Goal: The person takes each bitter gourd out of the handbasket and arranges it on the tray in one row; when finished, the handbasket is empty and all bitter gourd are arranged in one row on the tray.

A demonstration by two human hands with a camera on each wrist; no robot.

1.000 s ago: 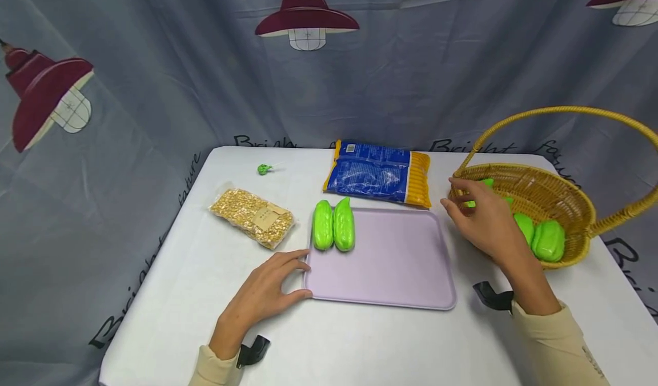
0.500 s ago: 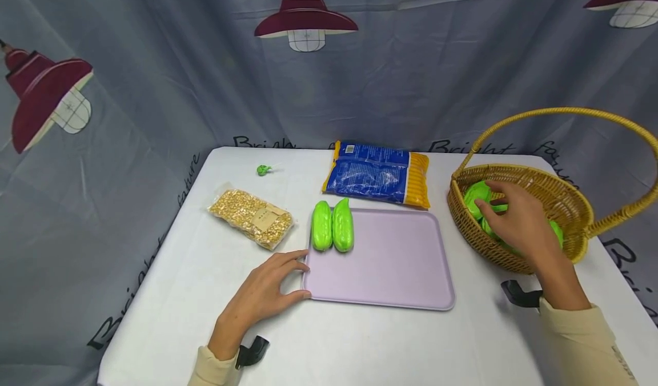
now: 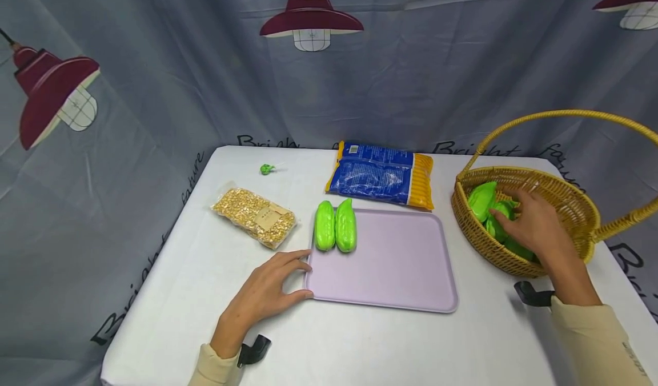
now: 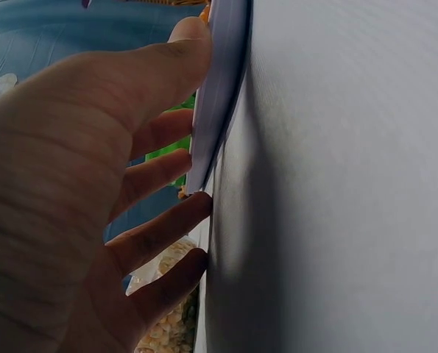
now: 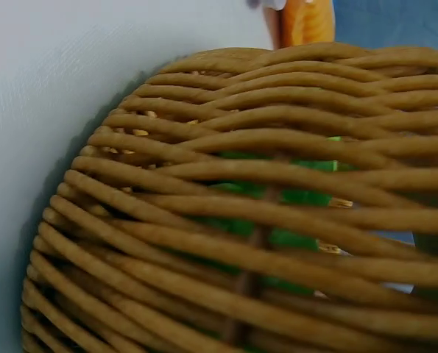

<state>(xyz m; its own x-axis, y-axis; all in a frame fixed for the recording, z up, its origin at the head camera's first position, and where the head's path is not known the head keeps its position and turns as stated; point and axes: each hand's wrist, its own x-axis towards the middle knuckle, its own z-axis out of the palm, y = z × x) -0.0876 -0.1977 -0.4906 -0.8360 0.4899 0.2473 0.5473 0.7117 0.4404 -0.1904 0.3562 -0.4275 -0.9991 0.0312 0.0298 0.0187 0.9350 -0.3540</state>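
Observation:
My left hand [image 3: 267, 286] rests at the near left corner of a pale purple tray [image 3: 401, 283], its thumb and fingers spread and touching the rim. On the tray's left side lie two long, glossy green vegetables [image 3: 324, 226], side by side. My right hand [image 3: 537, 223] reaches down into a wicker basket [image 3: 478, 249], over several lobed green vegetables [image 3: 482, 200]. Its thumb lies against a green vegetable [image 3: 496, 226]; the fingertips are hidden, so a grip cannot be made out. In the right wrist view the basket's woven wall [image 5: 204, 198] covers the hand.
Behind the tray lies a blue and yellow bag [image 3: 377, 172]. A clear pack of yellow kernels [image 3: 254, 214] is to the left, with a small green lollipop-like item [image 3: 266, 169] farther back. The basket's tall handle [image 3: 560, 113] arches over its opening.
My right hand has moved rightward from the basket's left rim and down among the green vegetables. A green vegetable inside now stands more upright by the left wall. The left hand stays put.

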